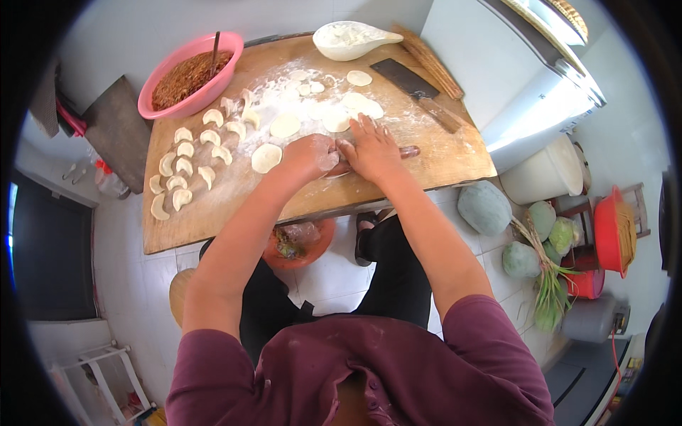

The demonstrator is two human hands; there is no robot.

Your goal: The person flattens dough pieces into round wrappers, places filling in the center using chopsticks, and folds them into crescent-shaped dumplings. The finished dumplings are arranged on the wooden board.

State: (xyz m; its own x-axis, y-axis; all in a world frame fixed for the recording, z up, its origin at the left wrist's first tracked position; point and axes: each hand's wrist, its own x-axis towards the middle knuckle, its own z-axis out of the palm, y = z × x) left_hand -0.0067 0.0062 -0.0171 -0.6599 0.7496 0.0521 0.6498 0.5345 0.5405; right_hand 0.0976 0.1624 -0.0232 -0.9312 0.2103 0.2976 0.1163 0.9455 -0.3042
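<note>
My right hand (373,146) lies flat, fingers spread, over a wooden rolling pin (409,152) near the front of the floured wooden board (234,197). Close beside it, my left hand (313,155) is curled, its fingertips at a piece of dough mostly hidden under the hands. Round dough wrappers (266,158) lie to the left and beyond the hands, some overlapping. Several folded dumplings (184,165) stand in rows at the board's left. Small dough pieces (317,87) rest in the flour. A cleaver (406,78) lies at the right.
A pink basin (238,56) of filling with a utensil stands back left. Behind are a white scoop of flour (349,52) and a bundle of sticks (434,66). Winter melons (484,207) lie on the floor at right; an orange basin (325,242) sits below the board.
</note>
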